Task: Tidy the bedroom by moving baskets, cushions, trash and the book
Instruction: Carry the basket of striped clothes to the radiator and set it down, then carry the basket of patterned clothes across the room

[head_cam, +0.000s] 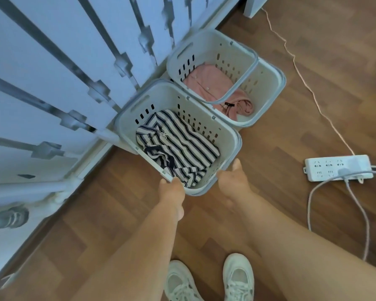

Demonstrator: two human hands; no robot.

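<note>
We see two white slotted baskets side by side on the wood floor [302, 109], both against the white slatted panel [52, 72].

Landmark: near basket [223, 135].
- Holds a navy/white striped garment [178, 146], bunched toward its near end.
- Left hand [172, 190] is on the near rim at the corner closest to the panel. Fingers curl around the rim edge and grip it.
- Right hand [232, 181] is on the same near rim, at the corner away from the panel. Thumb points up along the outer wall; the rest of the fingers sit under or behind the rim, so the grip looks closed on the rim but we can't see the fingertips.
- Far basket [267, 83] sits just beyond the near basket, touching or nearly so. It holds a pink garment [206, 83], and its grey bail handle [243, 81] lies tilted across the opening.
- White power strip [336, 168] lies on the floor, well off to the side of the near basket away from the panel, with grey cables trailing and a thin pale cord [302, 77] running past the far basket.
- White sneakers [237, 276] are at the bottom edge, well behind the near basket.
</note>
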